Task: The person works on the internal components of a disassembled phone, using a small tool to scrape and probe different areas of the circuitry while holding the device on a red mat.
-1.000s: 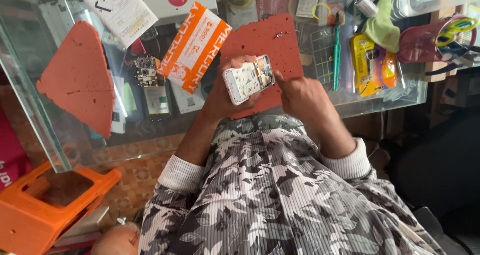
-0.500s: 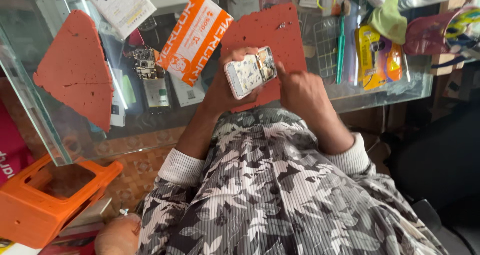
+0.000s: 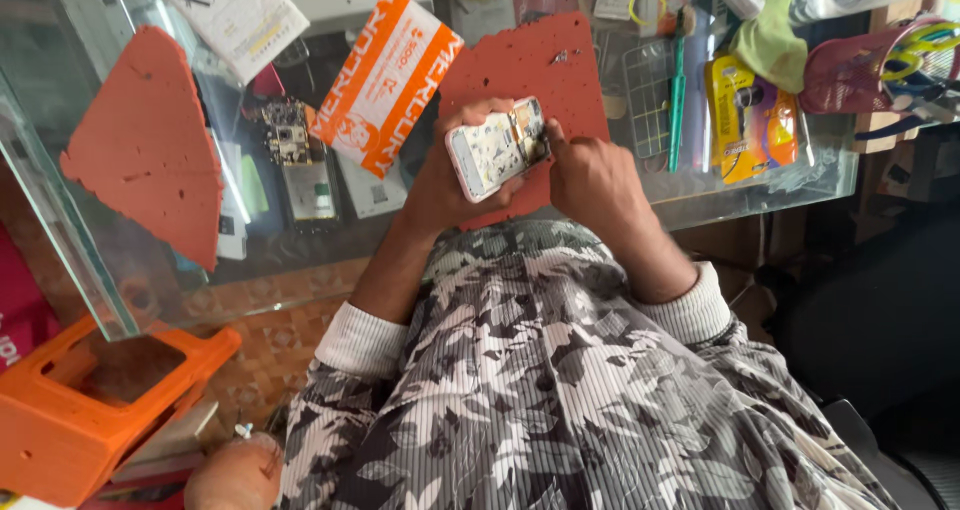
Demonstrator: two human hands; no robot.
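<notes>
My left hand (image 3: pixel 437 182) grips an opened white phone (image 3: pixel 493 152) from below, its inner parts facing up and tilted. My right hand (image 3: pixel 590 175) is curled, with one fingertip pressed against the phone's right end. I cannot tell whether a small tool is in that hand. Both hands hover over a red perforated mat (image 3: pixel 520 65) on the glass table (image 3: pixel 700 185), close to my patterned shirt.
Left of the mat lie an orange-and-white box (image 3: pixel 385 80), a bare circuit board (image 3: pixel 295 160) and a triangular red mat piece (image 3: pixel 150 155). To the right are a green-handled tool (image 3: pixel 678 80), a yellow packet (image 3: pixel 745 120), a green cloth (image 3: pixel 770 40) and a pink basket (image 3: pixel 860 75). An orange stool (image 3: pixel 90 415) stands low left.
The view has shifted slightly and the phone has tilted a little in my left hand. My right fingertip stays at the phone's right end.
</notes>
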